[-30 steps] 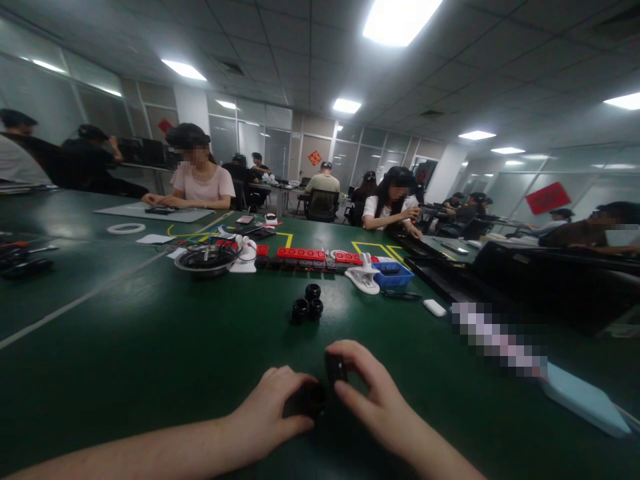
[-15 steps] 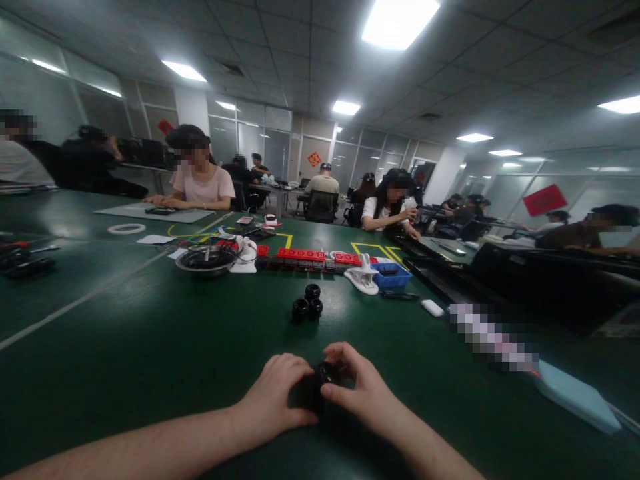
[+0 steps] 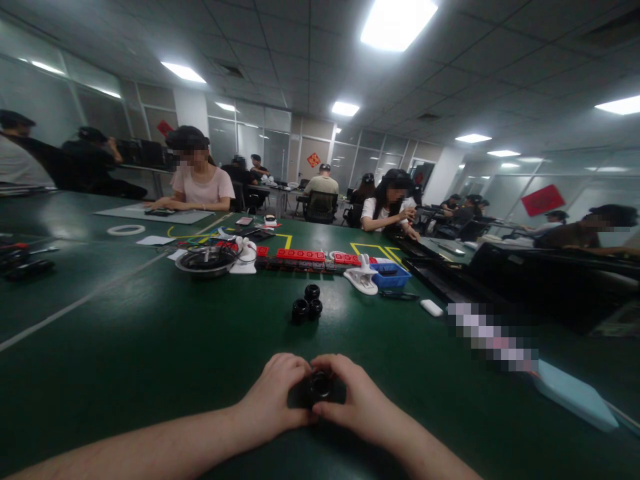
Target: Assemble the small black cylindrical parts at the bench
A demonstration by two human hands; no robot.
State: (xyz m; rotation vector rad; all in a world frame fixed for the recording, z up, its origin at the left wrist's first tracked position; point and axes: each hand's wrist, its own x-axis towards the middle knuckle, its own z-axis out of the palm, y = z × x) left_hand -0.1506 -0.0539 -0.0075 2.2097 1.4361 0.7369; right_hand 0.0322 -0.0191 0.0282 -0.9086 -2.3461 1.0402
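Note:
Between my two hands is a short black cylindrical part (image 3: 320,385) with a round opening on its upper side. My left hand (image 3: 278,390) curves around its left side, thumb in front and fingers behind. From the right, my right hand (image 3: 351,393) closes on it with thumb and fingers, and the fingertips of both hands nearly meet. Parts of its sides are covered by my fingers. Farther out on the green table (image 3: 200,373), three similar black cylindrical parts (image 3: 300,310) stand in a tight cluster.
Behind the cluster runs a row of red blocks (image 3: 301,256). A metal bowl (image 3: 206,268) stands on its left, a white clip-shaped object (image 3: 364,280) and a blue bin (image 3: 393,277) on its right. A light blue case (image 3: 575,392) lies at right. Co-workers sit across the table.
My right hand has moved slightly left and closed in around the black part. The part has turned, and its opening now faces up toward me. My left hand has barely moved.

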